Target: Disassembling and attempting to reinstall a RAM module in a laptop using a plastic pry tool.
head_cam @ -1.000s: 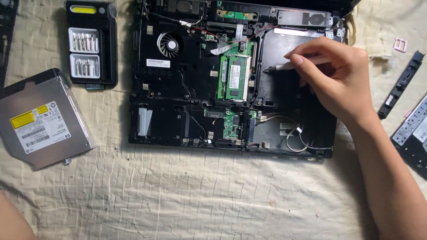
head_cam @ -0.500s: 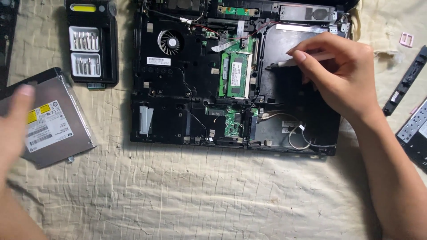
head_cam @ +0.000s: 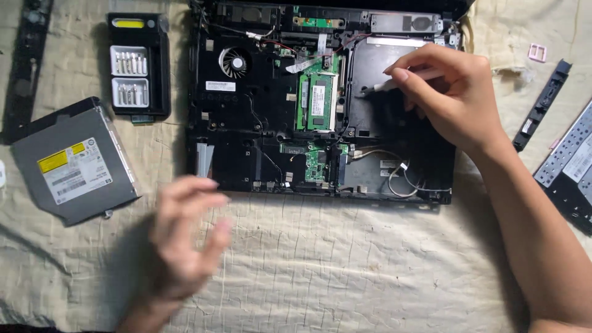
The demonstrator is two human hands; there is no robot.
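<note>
In the head view, the right hand pinches a slim screwdriver, its tip resting on the upper right bay of the opened laptop. The left hand, blurred, hovers with fingers loosely spread just below the laptop's lower left edge, holding nothing. A disc drive lies left of the laptop, with a bit case above it.

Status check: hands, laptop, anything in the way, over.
Right hand pinching a screwdriver, tip in the opened laptop. Left hand blurred, empty, over the cloth. Nothing blocking.
</note>
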